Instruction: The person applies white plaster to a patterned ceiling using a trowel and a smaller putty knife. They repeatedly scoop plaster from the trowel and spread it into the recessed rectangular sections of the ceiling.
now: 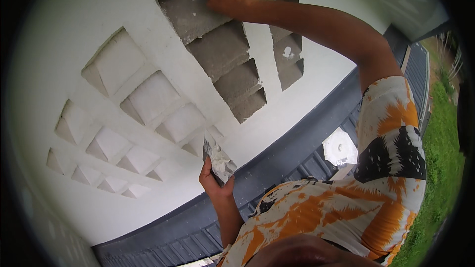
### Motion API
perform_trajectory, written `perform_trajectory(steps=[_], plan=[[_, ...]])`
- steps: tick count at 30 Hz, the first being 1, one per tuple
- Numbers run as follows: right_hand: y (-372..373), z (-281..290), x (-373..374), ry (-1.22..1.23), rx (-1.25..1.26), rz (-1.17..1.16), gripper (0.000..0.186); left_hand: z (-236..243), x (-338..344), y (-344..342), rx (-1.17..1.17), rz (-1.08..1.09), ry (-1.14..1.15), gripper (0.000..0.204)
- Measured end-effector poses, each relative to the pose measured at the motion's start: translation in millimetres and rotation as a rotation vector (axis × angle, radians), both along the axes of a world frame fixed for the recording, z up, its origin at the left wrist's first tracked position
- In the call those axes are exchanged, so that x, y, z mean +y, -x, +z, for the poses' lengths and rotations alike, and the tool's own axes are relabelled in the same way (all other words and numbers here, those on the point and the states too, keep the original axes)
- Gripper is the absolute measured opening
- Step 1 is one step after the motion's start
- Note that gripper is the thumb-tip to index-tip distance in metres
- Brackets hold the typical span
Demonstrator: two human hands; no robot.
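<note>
Holding paste-topped plate [221, 162], left hand [216, 184], plain wall [163, 54]

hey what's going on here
A person is working at a white wall with rows of recesses. The left hand holds a flat tool loaded with white paste. The right hand is closed at the top recess of a grey row; what it may hold is mostly hidden. The grey recesses show white smears; those further left are pale.

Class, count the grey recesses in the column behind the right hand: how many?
4: the top recess, partly hidden by the right hand; the second recess below it; the third recess next; and the bottom recess.
</note>
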State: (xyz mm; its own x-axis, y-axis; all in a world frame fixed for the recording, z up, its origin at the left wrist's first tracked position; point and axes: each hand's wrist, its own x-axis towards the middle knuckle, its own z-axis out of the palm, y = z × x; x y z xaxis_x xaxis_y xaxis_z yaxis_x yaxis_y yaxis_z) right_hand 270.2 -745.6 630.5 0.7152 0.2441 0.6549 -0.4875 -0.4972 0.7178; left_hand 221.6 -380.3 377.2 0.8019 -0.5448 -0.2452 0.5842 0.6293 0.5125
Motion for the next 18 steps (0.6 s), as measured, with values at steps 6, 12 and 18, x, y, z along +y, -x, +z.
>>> perform_trajectory(steps=[6, 12, 18], plan=[[59.1, -15.7, 39.4, -0.094, -0.003, -0.011, 0.002, -8.4, 5.3, 1.5, 0.002, 0.050, -0.048, 0.034], [101.0, -8.7, 11.3, -0.550, -0.434, 0.440, 0.026, -11.0, 5.8, 1.2, 0.046, 0.034, 0.036, 0.032], [71.9, 2.7, -45.3, -0.399, -0.448, 0.512, 0.036, -4.6, -3.0, 4.9, 0.027, -0.041, 0.077, 0.033]])
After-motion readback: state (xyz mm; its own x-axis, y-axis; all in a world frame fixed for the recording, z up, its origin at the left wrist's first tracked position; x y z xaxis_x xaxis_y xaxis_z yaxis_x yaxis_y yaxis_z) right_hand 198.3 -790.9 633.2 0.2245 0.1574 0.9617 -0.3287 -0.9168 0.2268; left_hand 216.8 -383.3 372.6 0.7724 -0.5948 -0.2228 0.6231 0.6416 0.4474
